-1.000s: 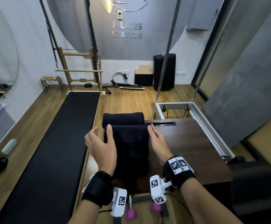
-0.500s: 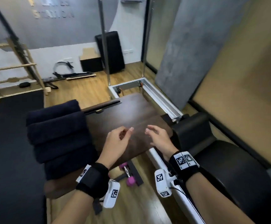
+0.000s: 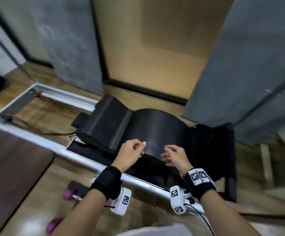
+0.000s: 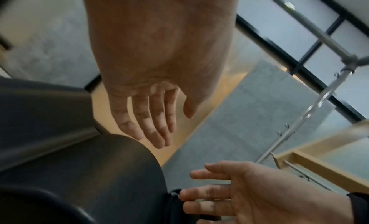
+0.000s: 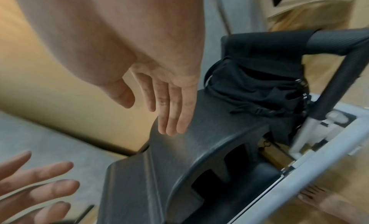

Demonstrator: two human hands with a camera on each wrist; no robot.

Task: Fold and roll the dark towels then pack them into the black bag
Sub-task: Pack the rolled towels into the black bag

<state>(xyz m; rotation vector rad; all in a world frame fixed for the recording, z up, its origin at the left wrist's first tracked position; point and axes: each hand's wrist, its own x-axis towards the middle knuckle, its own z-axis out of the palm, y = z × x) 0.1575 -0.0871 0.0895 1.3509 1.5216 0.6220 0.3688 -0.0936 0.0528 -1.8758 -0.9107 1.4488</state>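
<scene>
No dark towel shows in any view at this moment. The black bag (image 3: 206, 147) lies crumpled at the right end of a black arched pad (image 3: 155, 126); its straps show in the right wrist view (image 5: 257, 83). My left hand (image 3: 142, 148) hovers over the near edge of the pad, fingers loosely bent and empty; the left wrist view shows it (image 4: 151, 124) relaxed. My right hand (image 3: 167, 155) hovers beside it, nearer the bag, fingers spread and holding nothing (image 5: 165, 110). Neither hand touches the bag.
A silver metal frame rail (image 3: 70, 152) runs diagonally under the pad. A dark brown board (image 3: 10, 164) lies at the left, with pink dumbbells (image 3: 68, 195) on the wooden floor below. Grey wall panels (image 3: 240, 65) stand behind. A black padded bar (image 5: 339, 42) rises past the bag.
The view has swung right, away from the stacked rolled towels. Both hands left the towels and moved right, empty, to hover over the black arched pad near the bag.
</scene>
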